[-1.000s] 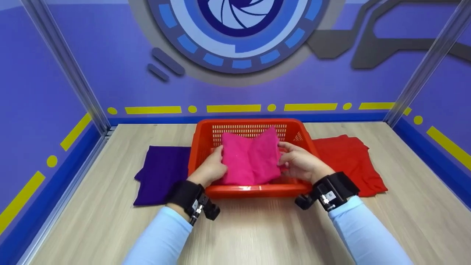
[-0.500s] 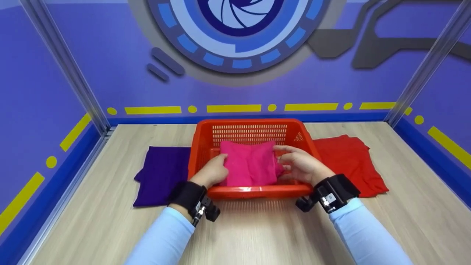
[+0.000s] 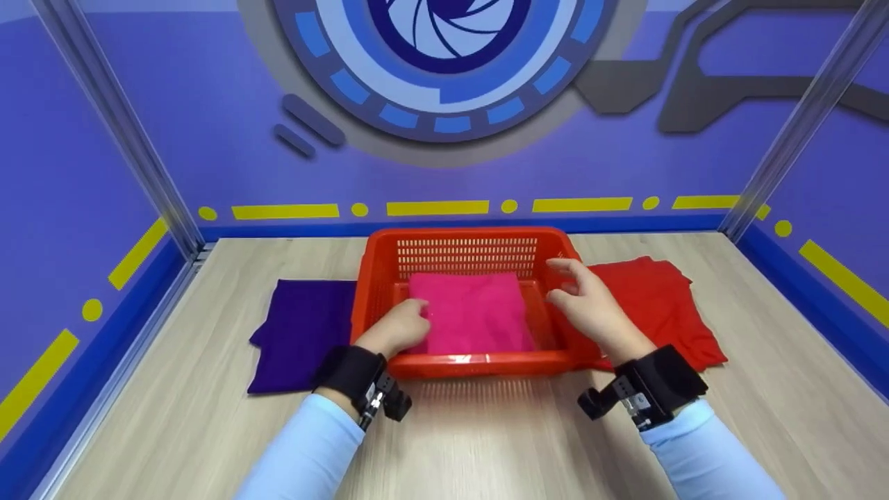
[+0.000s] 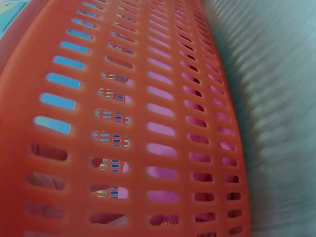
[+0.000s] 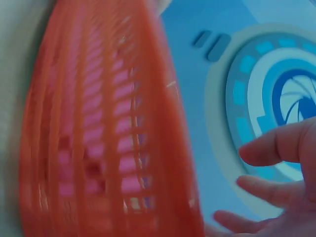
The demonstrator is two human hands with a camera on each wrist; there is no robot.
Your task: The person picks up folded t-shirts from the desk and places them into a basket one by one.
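Observation:
A folded pink cloth (image 3: pixel 476 312) lies flat inside the red plastic basket (image 3: pixel 479 362). My left hand (image 3: pixel 399 326) reaches over the basket's front left corner, curled fingers and thumb pinching the cloth's left edge; some fingertips are hidden. Apart from the cloth, my right hand (image 3: pixel 590 305) hovers over the basket's right side, fingers loosely bent and holding nothing. In the left wrist view, the slotted basket wall (image 4: pixel 138 118) hides the hand, and pink shows through its holes. Spread right fingers (image 5: pixel 269 148) appear beyond the rim in the right wrist view.
Left of the basket a folded purple cloth (image 3: pixel 305 333) lies on the wooden table (image 3: pixel 486 444). A red cloth (image 3: pixel 653 305) lies on its right, partly behind my right hand. A blue printed wall panel (image 3: pixel 444 173) stands behind, with side panels left and right.
The pink cloth has gone down from raised and creased to flat in the basket. My right hand has let go of its right edge and moved right; my left hand stays almost in place.

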